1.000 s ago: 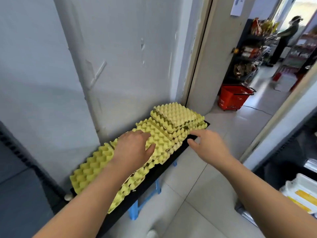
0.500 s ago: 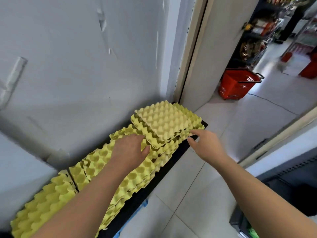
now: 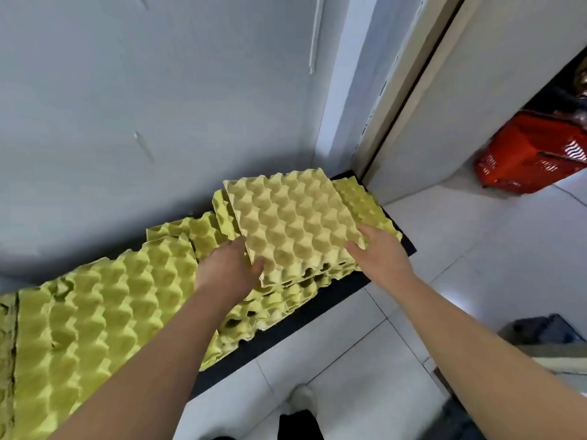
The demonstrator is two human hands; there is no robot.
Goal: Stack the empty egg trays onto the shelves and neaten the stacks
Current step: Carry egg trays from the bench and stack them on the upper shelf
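Neatening is in hand: the top tray (image 3: 292, 223), askew on the stack (image 3: 279, 296) at one o'clock on the shelf (image 3: 320, 312), is gripped by the left hand (image 3: 228, 271) at its seven o'clock corner, the right hand (image 3: 378, 252) at four. A squaring twist is likely needed next.

**One head-worn view, angled down**

A single wide-angle camera sits on the person's head, facing forward and steeply down. It looks from close range over the black shelf (image 3: 301, 319) along the grey wall (image 3: 158, 106), with the top egg tray (image 3: 295, 223) near centre. The left forearm (image 3: 152, 360) and right forearm (image 3: 476, 344) enter from the bottom edge. Tiled floor (image 3: 476, 265) and a red basket (image 3: 527, 154) fill the right side.
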